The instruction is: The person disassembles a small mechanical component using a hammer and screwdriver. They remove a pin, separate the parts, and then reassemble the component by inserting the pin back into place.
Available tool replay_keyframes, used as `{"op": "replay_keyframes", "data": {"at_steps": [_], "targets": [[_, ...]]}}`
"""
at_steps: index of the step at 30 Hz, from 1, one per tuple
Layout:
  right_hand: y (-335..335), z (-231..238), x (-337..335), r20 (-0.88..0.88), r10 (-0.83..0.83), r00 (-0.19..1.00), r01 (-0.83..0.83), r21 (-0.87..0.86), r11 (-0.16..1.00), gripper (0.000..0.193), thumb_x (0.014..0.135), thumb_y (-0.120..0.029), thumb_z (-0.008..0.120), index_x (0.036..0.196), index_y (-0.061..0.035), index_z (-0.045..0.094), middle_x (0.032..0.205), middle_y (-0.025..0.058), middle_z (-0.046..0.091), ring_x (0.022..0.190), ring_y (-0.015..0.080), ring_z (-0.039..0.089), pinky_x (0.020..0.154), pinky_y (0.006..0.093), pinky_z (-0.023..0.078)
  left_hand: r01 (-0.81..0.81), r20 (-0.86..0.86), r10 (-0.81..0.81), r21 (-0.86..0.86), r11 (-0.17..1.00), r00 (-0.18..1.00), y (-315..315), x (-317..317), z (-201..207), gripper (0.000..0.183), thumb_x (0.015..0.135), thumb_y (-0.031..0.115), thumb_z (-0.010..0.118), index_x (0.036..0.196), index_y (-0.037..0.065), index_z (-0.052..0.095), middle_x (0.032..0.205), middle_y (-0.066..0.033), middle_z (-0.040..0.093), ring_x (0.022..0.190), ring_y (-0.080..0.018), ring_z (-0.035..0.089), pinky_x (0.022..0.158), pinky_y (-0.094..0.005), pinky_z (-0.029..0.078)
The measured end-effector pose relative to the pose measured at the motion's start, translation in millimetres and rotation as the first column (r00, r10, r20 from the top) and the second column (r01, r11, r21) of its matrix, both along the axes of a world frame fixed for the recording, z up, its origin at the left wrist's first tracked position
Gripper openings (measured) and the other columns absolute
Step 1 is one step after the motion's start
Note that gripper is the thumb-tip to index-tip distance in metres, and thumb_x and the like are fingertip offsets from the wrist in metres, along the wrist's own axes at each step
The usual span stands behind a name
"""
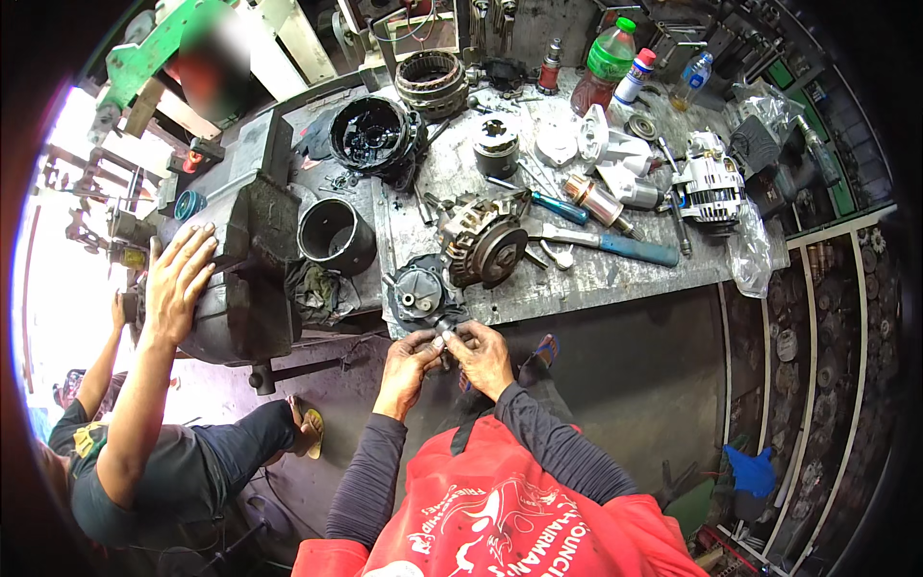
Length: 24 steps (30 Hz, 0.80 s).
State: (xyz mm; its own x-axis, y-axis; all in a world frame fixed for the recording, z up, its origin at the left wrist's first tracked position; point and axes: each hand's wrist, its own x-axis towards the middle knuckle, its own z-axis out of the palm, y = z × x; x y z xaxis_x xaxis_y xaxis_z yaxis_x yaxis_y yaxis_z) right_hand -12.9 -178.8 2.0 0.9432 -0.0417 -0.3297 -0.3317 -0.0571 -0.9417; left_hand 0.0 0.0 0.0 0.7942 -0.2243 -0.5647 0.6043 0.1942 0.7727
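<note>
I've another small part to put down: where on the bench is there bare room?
Along the front edge of the bench top: a free patch bordered by the thick blue tool grip behind, the pulley-fronted alternator to the left and the clear plastic bag to the right. It is crowded behind that grip, around the copper-coloured armature and silver alternator.

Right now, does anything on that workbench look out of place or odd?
Yes, a little: clear plastic droops over the front edge of the workbench, towards its right end, just beyond the silver alternator. It looks odd because it dangles loosely off the edge.
</note>
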Motion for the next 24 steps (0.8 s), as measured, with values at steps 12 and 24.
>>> {"op": "replay_keyframes", "data": {"at_steps": [12, 24], "targets": [[-15.5, 15.0, 11.2, -0.272, 0.089, 0.958, 0.029, 0.4, 0.916, 0.022, 0.102, -0.02, 0.069, 0.109, 0.0001, 0.069, 0.08, 0.001, 0.068, 0.064, 0.0081, 0.062, 0.056, 0.0232, 0.052, 0.023, 0.239, -0.224, 0.633, 0.774, 0.945, -32.1, -5.8, 59.1, 0.035, 0.093, 0.011, 0.071, 0.124, -0.004, 0.07, 0.097, -0.0186, 0.079, 0.089, -0.0168, 0.075, 0.079, -0.0325, 0.056], [16.2, 18.8, 7.5, -0.041, -0.169, 0.985, 0.172, 0.091, 0.981, 0.016, 0.089, -0.011, 0.077, 0.095, -0.002, 0.066, 0.074, -0.001, 0.064, 0.061, 0.0046, 0.056, 0.053, 0.0229, 0.046, 0.082, 0.191, -0.214, 0.532, 0.843, 0.958, -23.8, -2.0, 54.6, 0.04, 0.093, 0.008, 0.071, 0.131, -0.003, 0.068, 0.101, -0.0199, 0.079, 0.092, -0.0138, 0.074, 0.08, -0.031, 0.056]]}}
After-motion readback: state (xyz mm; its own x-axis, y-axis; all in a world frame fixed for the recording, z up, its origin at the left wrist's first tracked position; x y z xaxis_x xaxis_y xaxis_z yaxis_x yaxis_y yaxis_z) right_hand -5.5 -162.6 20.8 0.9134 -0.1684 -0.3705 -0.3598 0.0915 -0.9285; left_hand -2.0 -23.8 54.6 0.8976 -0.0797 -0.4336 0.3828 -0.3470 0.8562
